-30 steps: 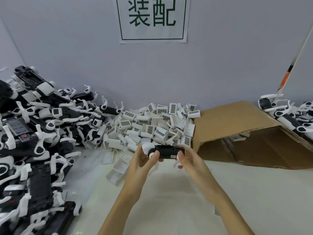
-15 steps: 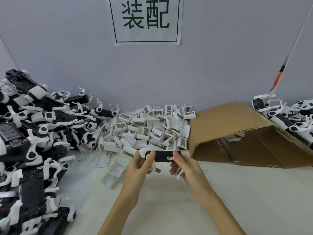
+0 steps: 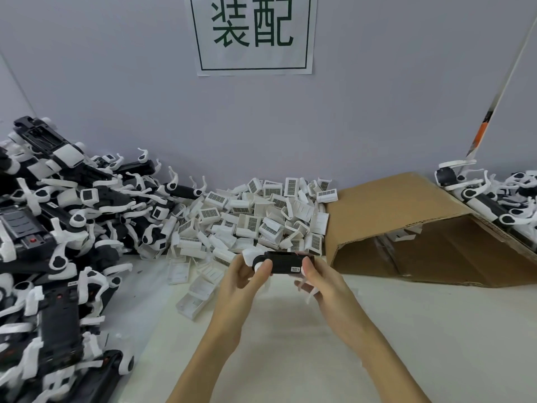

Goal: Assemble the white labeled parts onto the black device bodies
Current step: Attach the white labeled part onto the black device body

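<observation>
Hands are both up in the middle of the table (image 3: 406, 330), clamped on one black body (image 3: 286, 262) held sideways between them, just off the surface. Left hand (image 3: 242, 279) grips the left end, thumb curled over the white round bit there, and the right hand (image 3: 322, 282) pinches the right end, thumb right next to a tiny white sticker on the body. Something thin and white pokes out under the right fingers, can't tell what it is. Just behind the hands there's a big heap of white labeled parts (image 3: 255, 219) against the far wall, barcodes facing every which way, a few spilled nearer on the left. Far left is a messy pile of black-and-white devices (image 3: 58, 228). Cardboard box (image 3: 421, 228) lies on its side to the right, with more devices (image 3: 494, 196) behind it. Sign (image 3: 252, 33) with two green characters hangs on the wall.
</observation>
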Motion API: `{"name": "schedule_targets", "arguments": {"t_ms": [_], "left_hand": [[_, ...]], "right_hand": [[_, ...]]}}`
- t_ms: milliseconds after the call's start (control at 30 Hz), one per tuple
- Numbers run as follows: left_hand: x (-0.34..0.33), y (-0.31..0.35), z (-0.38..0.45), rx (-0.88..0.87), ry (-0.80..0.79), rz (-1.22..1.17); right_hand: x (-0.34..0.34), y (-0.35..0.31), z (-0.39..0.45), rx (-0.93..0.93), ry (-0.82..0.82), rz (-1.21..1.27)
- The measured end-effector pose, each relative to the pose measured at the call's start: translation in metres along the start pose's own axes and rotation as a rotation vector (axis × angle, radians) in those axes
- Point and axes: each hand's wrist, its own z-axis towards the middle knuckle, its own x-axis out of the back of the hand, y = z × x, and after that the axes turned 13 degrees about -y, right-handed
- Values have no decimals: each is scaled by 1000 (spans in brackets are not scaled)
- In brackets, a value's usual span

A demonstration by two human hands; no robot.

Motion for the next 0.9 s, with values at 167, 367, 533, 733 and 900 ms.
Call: {"name": "schedule_targets", "arguments": {"t_ms": [167, 367, 533, 733, 900], "left_hand": [[0, -2, -2, -196, 34, 323], [-8, -9, -5, -282, 59, 595], [-12, -6, -6, -363, 114, 688], [-7, -2, -7, -242, 11, 666], [1, 1, -2, -191, -58, 486]], "right_hand": [[-1, 2, -4, 242, -45, -582], [-13, 10, -4, 278, 73, -815], [-18, 5, -6, 335, 109, -864], [-16, 5, -8, 281, 139, -877], [-8, 4, -8, 283, 53, -879]]}}
